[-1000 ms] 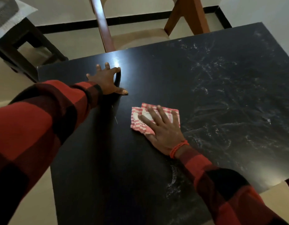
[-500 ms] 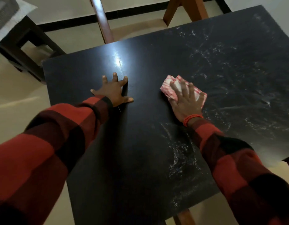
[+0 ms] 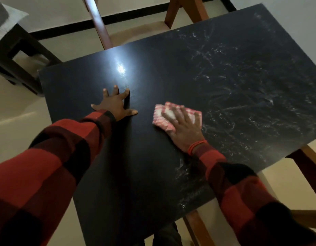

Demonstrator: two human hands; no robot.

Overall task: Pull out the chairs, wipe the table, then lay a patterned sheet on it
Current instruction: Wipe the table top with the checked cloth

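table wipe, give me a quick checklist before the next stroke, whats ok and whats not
1. Cloth under the wiping hand: ok. The right hand presses flat on the red-and-white checked cloth.
2. Bracing: ok. The left hand rests spread on the table.
3. Left part of the tabletop: ok, it looks dark and free of smears.
4. Right part: not ok. White streaks cover it, and more lie near the front edge.
5. Chair pulled out: cannot tell for all. The far chair sits close to the table's far edge.
6. Patterned sheet ready: cannot tell, none is in view.
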